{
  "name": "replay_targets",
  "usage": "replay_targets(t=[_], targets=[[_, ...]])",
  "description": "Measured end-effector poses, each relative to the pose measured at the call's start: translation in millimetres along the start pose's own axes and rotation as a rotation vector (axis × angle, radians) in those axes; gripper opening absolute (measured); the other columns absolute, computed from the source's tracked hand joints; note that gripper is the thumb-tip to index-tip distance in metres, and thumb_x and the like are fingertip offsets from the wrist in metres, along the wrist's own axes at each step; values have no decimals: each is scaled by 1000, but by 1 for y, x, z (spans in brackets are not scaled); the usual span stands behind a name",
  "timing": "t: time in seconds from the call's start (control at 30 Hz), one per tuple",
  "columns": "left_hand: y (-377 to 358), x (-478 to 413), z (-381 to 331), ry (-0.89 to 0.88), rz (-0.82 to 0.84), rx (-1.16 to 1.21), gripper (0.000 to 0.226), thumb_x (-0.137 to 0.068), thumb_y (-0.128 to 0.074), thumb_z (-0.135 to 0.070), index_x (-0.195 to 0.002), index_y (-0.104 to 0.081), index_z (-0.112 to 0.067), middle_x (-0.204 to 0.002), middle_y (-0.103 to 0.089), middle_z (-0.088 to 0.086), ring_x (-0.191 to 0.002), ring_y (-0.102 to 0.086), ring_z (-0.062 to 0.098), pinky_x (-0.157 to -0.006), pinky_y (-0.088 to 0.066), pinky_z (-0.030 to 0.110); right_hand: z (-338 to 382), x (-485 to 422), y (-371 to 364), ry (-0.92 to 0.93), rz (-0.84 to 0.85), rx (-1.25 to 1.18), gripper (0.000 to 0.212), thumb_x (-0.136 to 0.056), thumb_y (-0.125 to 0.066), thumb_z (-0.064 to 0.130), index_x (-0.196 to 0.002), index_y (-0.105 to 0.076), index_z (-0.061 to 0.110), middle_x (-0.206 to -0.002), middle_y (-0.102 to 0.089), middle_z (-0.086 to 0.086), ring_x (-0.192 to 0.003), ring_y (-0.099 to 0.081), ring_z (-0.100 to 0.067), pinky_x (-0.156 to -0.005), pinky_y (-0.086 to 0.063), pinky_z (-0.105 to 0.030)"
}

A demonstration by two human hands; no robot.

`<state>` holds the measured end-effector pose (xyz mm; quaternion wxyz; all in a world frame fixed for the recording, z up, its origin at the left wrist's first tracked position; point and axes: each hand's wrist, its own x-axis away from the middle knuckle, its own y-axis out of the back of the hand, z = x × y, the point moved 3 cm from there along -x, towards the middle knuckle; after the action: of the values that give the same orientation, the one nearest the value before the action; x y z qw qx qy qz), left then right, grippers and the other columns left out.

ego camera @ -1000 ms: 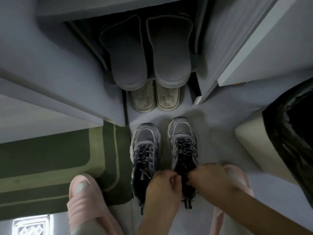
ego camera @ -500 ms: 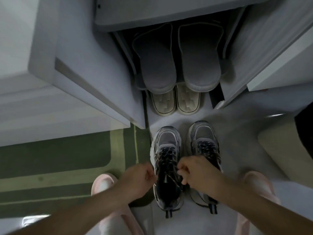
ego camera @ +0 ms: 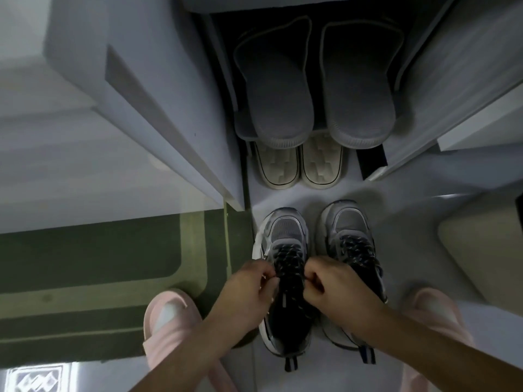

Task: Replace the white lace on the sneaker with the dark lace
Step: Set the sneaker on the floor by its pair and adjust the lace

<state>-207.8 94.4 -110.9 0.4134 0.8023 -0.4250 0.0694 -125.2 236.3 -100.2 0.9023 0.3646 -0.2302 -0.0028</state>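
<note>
The grey mesh sneaker with a white sole (ego camera: 284, 230) stood on the pale floor (ego camera: 396, 222) directly under the fingers. Its long axis ran straight away from the person, toe beyond the fingertips and heel toward the wrists. The left hand (ego camera: 249, 292) and the right hand (ego camera: 336, 290) sat either side of its tongue, about equally near. Each had its fingers curled in and thumb pressed to forefinger, pinching what looked like the dark flecked lace (ego camera: 288, 257); the strand inside each pinch was too small to make out. That lace criss-crossed the eyelets just ahead of the fingers, and no white lace showed. Threading looked finished, so the next move was probably a pull outward, across the shoe's axis, to tighten or tie. A matching second sneaker (ego camera: 346, 224) stood just right of the right hand's fingers. Well beyond the fingertips, an open white shoe cabinet (ego camera: 158, 94) held a pair of grey felt slippers (ego camera: 271, 94) on a shelf, with beige slides (ego camera: 278, 168) beneath them.
</note>
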Motion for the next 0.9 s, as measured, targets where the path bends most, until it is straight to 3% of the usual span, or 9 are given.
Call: replay_targets(t=[0.13,0.27,0.37,0.47,0.5,0.6,0.67,0.8,0.9], targets=[[16,-4,-1,-136,132,-240,15,-99,-43,-25,-102,-51,-14,-91,-48,-5,-79,-46,8,-67,-31,19,3,-6,7,74,37,58,20,-79,-54,10,-70,-38,17,-63,-31,13,-57,-35,-9,-56,-31,-25],[22,-6,-7,-195,207,-403,22,-101,-37,-28,-109,-48,-11,-105,-56,4,-92,-55,18,-70,-34,23,3,-9,7,93,85,99,11,-87,-51,16,-80,-43,16,-69,-38,11,-68,-42,-11,-56,-29,-18],[23,-7,3,-82,156,-187,19,-98,-46,-29,-105,-56,-15,-96,-64,-2,-78,-58,10,-71,-43,21,-5,-9,12,-9,37,2,12,-94,-47,22,-97,-56,15,-78,-57,5,-72,-52,-9,-62,-36,-15],[14,-5,18,37,104,45,13,-95,-52,-22,-100,-63,-16,-88,-65,-7,-77,-62,9,-79,-53,32,-5,-10,9,-20,35,21,20,-96,-43,21,-105,-60,14,-92,-66,-1,-85,-59,-14,-76,-42,-22],[11,-5,19,29,73,45,11,-93,-55,-19,-100,-63,-16,-88,-63,-9,-80,-62,8,-80,-52,30,-3,-10,6,-14,37,32,20,-95,-44,21,-104,-61,14,-96,-65,-1,-88,-59,-15,-78,-43,-25],[5,-7,14,-42,-23,6,10,-88,-61,-12,-98,-64,-13,-91,-53,-12,-82,-56,4,-75,-42,7,0,-13,2,-8,11,25,16,-91,-50,18,-97,-63,11,-96,-62,-3,-89,-58,-18,-79,-45,-31],[3,-11,11,-111,-39,-39,7,-85,-62,-10,-92,-64,-11,-92,-51,-9,-80,-51,1,-72,-36,2,-1,-15,3,3,-6,6,11,-86,-55,15,-89,-64,10,-90,-61,-3,-82,-58,-19,-76,-47,-33],[6,-21,10,-154,41,-150,6,-88,-56,-18,-88,-56,-12,-87,-45,-7,-69,-43,0,-61,-34,8,-4,-19,4,2,27,25,5,-80,-57,14,-79,-58,10,-78,-56,0,-72,-53,-17,-69,-48,-36],[13,-31,8,-154,165,-250,11,-90,-54,-24,-89,-53,-13,-87,-44,-6,-77,-48,10,-61,-33,18,-2,-21,6,1,56,45,6,-81,-56,15,-77,-52,13,-73,-50,2,-69,-50,-17,-65,-43,-31]])
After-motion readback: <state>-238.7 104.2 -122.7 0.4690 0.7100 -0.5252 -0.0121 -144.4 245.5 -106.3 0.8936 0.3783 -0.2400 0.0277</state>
